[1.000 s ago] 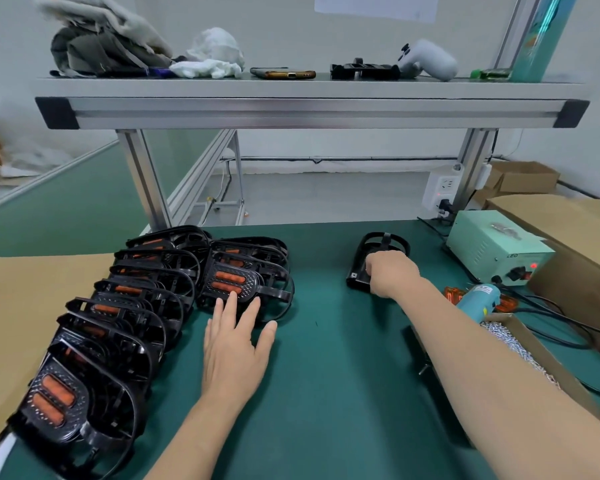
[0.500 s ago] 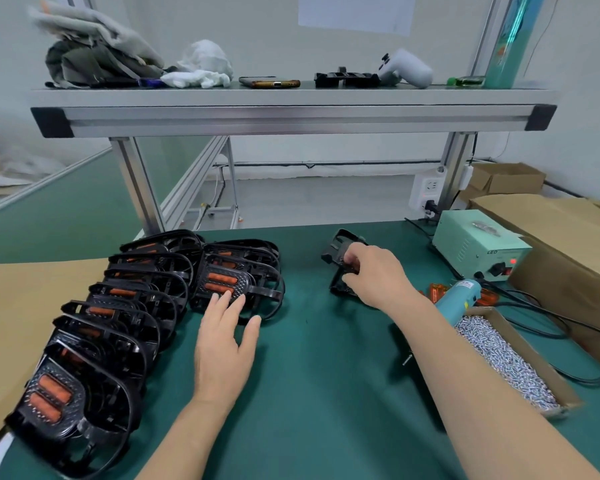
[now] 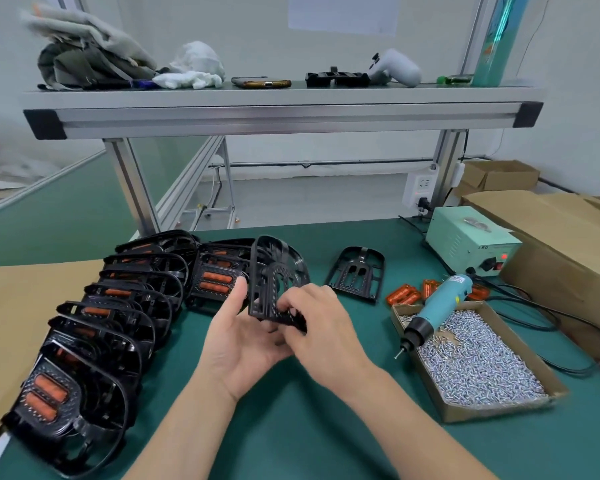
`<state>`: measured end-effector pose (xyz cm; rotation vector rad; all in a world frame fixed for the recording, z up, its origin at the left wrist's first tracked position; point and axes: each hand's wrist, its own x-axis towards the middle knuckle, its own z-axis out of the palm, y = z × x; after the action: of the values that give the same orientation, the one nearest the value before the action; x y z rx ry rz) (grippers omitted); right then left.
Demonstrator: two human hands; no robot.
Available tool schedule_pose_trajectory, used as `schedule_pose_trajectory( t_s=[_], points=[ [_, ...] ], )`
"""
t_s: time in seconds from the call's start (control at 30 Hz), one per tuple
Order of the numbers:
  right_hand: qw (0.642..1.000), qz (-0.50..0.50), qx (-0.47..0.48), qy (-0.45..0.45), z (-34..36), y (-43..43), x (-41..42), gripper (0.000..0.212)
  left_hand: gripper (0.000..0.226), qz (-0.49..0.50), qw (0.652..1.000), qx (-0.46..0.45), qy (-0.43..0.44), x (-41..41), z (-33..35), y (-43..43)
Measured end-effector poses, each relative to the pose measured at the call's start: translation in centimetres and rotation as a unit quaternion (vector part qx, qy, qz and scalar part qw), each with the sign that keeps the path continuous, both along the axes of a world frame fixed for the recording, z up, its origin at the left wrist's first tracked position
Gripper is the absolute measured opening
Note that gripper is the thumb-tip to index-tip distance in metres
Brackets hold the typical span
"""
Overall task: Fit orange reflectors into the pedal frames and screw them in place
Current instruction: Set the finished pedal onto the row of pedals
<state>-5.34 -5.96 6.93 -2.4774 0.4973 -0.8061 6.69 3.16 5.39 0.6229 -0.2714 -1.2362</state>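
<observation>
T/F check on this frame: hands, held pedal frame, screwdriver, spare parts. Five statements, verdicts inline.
1. The left hand and right hand both hold one black pedal frame. True.
2. The held frame carries orange reflectors. False: no orange shows in it, and its slots look empty.
3. The right hand grips the electric screwdriver. False: it lies across the screw box, with no hand on it.
4. A second empty frame lies on the green mat. True.
5. Several loose reflectors lie on the mat by the screw box. True.
</observation>
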Motion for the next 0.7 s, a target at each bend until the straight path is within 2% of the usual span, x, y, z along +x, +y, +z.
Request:
schedule_pose_trajectory(
  t_s=[0.07,0.23,0.33,0.43,0.53,0.6,0.7],
  points=[
    [1.000,0.004,0.001,-0.011,-0.2,0.3,0.0,0.025,0.066,0.003,1.000,-0.007,0.007,-0.1,-0.1,0.0],
    [0.999,0.028,0.042,-0.017,-0.5,0.6,-0.1,0.029,0.064,0.012,1.000,-0.011,0.006,-0.4,0.0,-0.1],
    [0.992,0.074,0.105,-0.012,-0.4,0.5,-0.6,0.039,0.058,0.033,0.998,-0.005,-0.051,-0.1,0.2,-0.1],
    [0.985,0.096,0.140,-0.008,0.5,-1.1,-0.8,0.052,0.074,0.063,0.987,0.040,-0.140,0.3,0.0,0.1],
    [0.992,-0.008,0.124,-0.014,1.6,-5.7,-0.7,0.034,0.101,0.085,0.944,0.132,-0.289,0.1,-0.4,0.6],
    [0.987,-0.121,0.104,0.033,2.0,-9.7,-0.8,0.024,0.107,0.061,0.888,0.186,-0.416,-0.1,-0.9,1.2],
    [0.960,-0.225,0.097,0.137,1.7,-14.8,-1.3,0.028,0.113,0.000,0.806,0.227,-0.546,-0.1,-1.8,2.0]
  ],
)
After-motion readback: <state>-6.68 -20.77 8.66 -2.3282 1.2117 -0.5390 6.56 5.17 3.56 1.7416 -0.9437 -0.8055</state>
